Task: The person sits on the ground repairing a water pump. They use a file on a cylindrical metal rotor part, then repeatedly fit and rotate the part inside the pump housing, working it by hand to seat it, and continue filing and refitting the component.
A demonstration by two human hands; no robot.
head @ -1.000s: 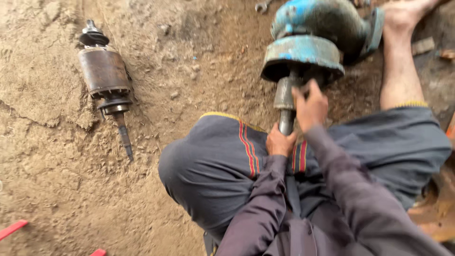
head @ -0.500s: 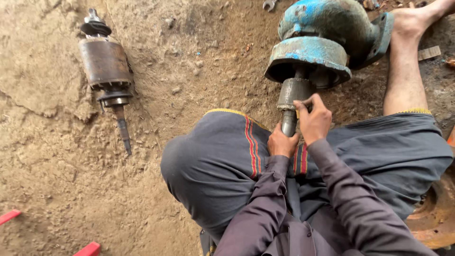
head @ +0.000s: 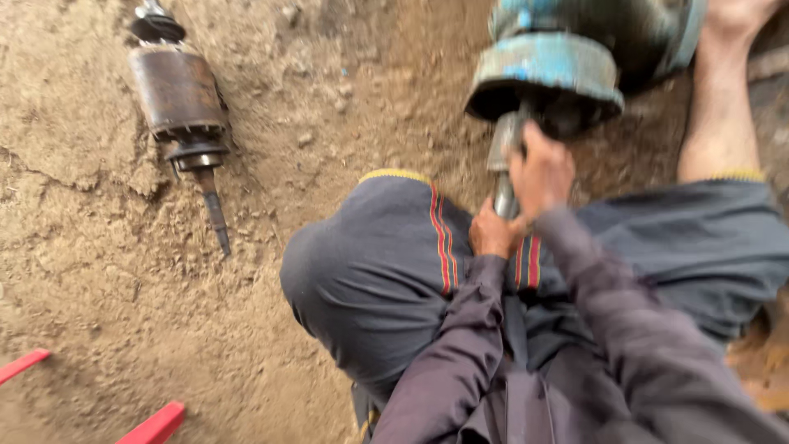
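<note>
A blue, worn motor housing (head: pixel 567 57) lies on the dirt at the top right, and a grey metal shaft (head: pixel 503 156) sticks out of its open end toward me. My left hand (head: pixel 493 232) grips the near end of the shaft, just above my bent knee (head: pixel 386 247). Higher up, my right hand (head: pixel 541 171) is wrapped around the shaft close to the housing. The picture is blurred around the hands.
A rusty armature rotor (head: pixel 179 99) with a thin spindle lies on the dirt (head: pixel 123 296) at the top left. Two red bars (head: pixel 156 423) poke in at the bottom left. My bare lower leg (head: pixel 723 107) rests beside the housing at the right.
My right hand has slid up the shaft toward the housing. The view has shifted, so the housing and rotor sit higher in the picture.
</note>
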